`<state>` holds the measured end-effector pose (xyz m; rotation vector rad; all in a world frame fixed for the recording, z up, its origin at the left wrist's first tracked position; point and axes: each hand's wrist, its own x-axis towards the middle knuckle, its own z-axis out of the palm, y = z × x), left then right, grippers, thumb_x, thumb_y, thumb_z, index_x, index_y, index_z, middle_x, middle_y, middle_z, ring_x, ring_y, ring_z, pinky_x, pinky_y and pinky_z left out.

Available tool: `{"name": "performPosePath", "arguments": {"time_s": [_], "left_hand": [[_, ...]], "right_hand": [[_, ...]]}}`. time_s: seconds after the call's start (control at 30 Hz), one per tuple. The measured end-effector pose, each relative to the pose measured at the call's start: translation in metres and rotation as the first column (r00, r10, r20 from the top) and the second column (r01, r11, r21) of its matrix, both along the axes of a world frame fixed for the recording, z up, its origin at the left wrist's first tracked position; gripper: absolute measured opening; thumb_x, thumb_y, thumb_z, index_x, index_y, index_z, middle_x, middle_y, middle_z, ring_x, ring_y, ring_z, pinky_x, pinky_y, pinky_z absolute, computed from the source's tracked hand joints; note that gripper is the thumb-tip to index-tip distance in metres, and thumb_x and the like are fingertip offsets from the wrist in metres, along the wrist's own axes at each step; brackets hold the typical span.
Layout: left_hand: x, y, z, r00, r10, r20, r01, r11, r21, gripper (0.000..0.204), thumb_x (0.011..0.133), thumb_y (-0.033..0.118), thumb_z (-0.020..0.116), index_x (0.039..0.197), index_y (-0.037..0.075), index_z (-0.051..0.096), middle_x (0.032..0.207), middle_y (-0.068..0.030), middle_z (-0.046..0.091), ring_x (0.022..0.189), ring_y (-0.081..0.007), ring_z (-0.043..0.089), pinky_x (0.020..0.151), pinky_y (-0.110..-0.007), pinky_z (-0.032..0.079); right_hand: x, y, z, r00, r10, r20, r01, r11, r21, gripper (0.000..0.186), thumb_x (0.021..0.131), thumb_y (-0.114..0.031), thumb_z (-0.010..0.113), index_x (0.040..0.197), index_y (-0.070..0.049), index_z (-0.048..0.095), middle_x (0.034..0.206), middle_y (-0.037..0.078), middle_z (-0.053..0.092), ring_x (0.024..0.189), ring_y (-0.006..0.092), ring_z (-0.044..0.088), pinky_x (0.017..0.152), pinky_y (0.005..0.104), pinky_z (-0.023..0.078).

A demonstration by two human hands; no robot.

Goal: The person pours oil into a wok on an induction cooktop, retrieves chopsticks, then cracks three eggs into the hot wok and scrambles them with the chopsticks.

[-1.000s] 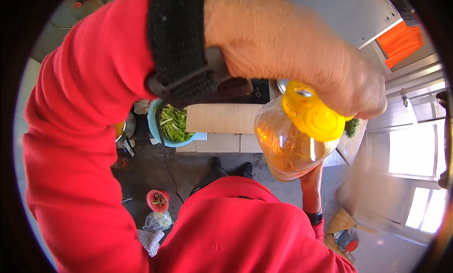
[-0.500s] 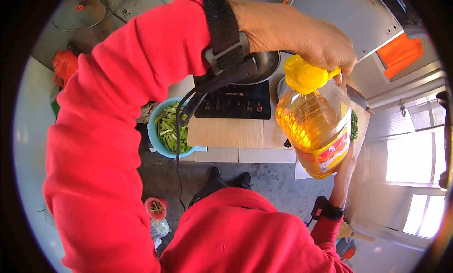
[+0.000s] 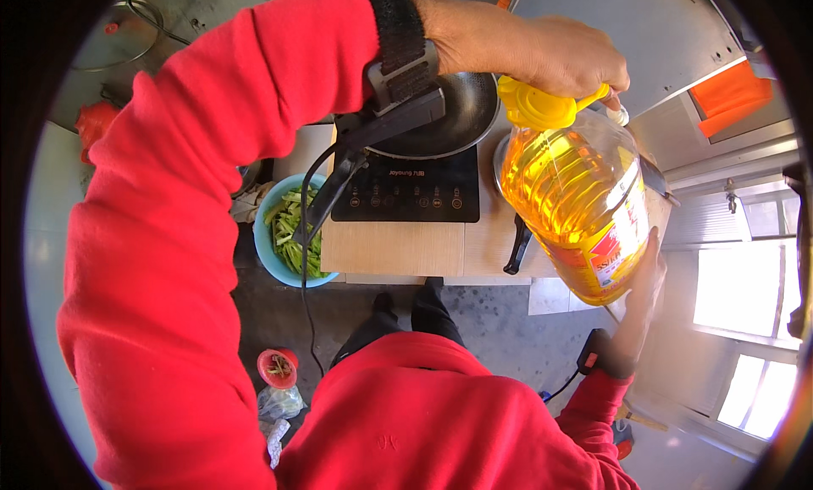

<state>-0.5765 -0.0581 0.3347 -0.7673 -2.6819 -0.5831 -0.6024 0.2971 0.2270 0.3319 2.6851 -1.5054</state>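
Left of the black cooktop (image 3: 406, 193) sits a blue bowl (image 3: 292, 275) of cut greens (image 3: 292, 236); before the cooktop, a strip of wooden counter (image 3: 394, 246) runs to the near edge. A dark pan (image 3: 461, 121) tops the cooktop. Right of the cooktop, raised and tilted, is a clear bottle (image 3: 584, 185) of golden liquid, yellow-capped, left hand (image 3: 563, 58) gripping its top, right hand (image 3: 645, 278) against its base.

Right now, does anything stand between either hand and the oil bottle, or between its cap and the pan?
Nothing visible. The left hand holds the oil bottle near its yellow cap; the right hand supports its base. Nothing shows between cap and pan, though the left forearm partly hides the pan.
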Motion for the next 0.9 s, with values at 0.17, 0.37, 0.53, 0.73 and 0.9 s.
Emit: {"name": "performPosePath", "arguments": {"time_s": [0.17,0.37,0.53,0.73,0.9], "left_hand": [[-0.024,-0.008,-0.009,0.999,0.03,-0.026,-0.031,0.999,-0.034,0.021,0.093,0.019,0.056,0.089,0.003,0.068,0.108,-0.0095,0.073,0.09,-0.0326,0.07,0.072,-0.045,0.054],[-0.026,-0.015,-0.025,0.995,0.101,-0.008,-0.101,0.994,0.038,0.022,0.092,0.021,0.057,0.092,0.003,0.07,0.112,-0.0122,0.072,0.096,-0.033,0.07,0.078,-0.046,0.055],[-0.029,-0.018,-0.032,0.991,0.115,0.073,-0.118,0.993,0.03,0.024,0.098,0.016,0.052,0.079,0.003,0.058,0.104,-0.0178,0.072,0.103,-0.0307,0.07,0.08,-0.04,0.057],[-0.044,-0.027,-0.043,0.996,0.083,-0.017,-0.081,0.994,0.072,0.016,0.09,0.014,0.057,0.09,0.002,0.068,0.11,-0.013,0.072,0.095,-0.0333,0.07,0.078,-0.044,0.056],[-0.039,-0.031,-0.053,0.993,0.115,0.02,-0.117,0.989,0.086,0.018,0.093,0.014,0.054,0.089,0.001,0.065,0.107,-0.0155,0.072,0.098,-0.0326,0.07,0.079,-0.043,0.056]], "right_hand": [[-0.043,0.001,0.008,0.992,0.06,-0.115,-0.056,0.998,0.033,0.067,0.094,-0.057,0.055,0.116,0.006,0.067,0.102,0.013,0.072,0.089,0.0202,0.066,0.08,0.0325,0.05],[-0.081,0.0,0.015,0.972,0.155,-0.175,-0.158,0.988,0.0,0.066,0.093,-0.058,0.059,0.113,0.005,0.067,0.102,0.013,0.073,0.087,0.0168,0.069,0.076,0.0283,0.051],[-0.096,-0.005,0.013,0.979,0.163,-0.121,-0.163,0.987,0.003,0.069,0.091,-0.06,0.059,0.112,0.005,0.066,0.103,0.013,0.072,0.084,0.018,0.07,0.071,0.0287,0.053],[-0.109,-0.012,0.014,0.985,0.133,-0.11,-0.127,0.99,0.061,0.067,0.093,-0.058,0.058,0.116,0.004,0.065,0.103,0.014,0.071,0.087,0.0182,0.069,0.071,0.0281,0.054],[-0.123,-0.013,0.015,0.971,0.198,-0.133,-0.211,0.973,-0.095,0.058,0.092,-0.055,0.062,0.106,0.001,0.064,0.098,0.013,0.071,0.085,0.0164,0.069,0.068,0.0271,0.054]]}}
